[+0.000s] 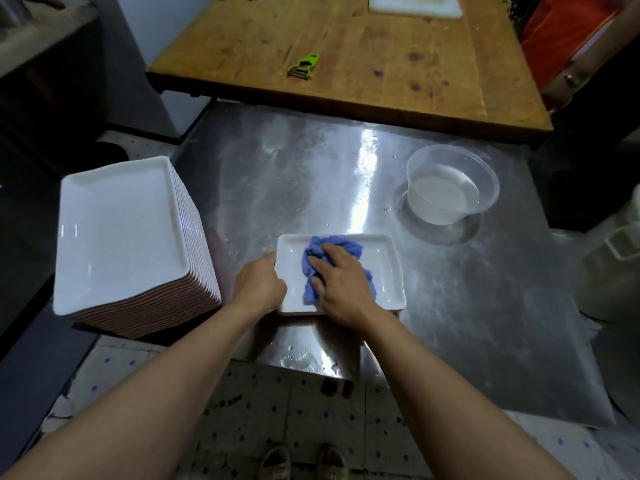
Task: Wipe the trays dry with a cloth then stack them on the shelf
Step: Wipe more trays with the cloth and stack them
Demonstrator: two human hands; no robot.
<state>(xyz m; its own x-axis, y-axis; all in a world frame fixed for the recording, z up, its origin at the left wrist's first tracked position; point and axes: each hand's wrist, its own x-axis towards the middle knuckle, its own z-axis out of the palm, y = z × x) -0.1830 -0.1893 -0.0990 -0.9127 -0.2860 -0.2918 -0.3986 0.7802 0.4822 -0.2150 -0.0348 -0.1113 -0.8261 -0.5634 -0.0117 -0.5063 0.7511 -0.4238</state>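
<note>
A white rectangular tray lies flat near the front of the steel table. My left hand grips the tray's left rim. My right hand presses a crumpled blue cloth onto the inside of the tray, fingers curled over the cloth. A tall stack of several white trays stands at the table's left edge, overhanging it a little.
A clear plastic bowl of water sits at the table's right rear. Beyond it is a wooden table with a green peeler. A person in orange stands at the far right. Water drops lie on the steel.
</note>
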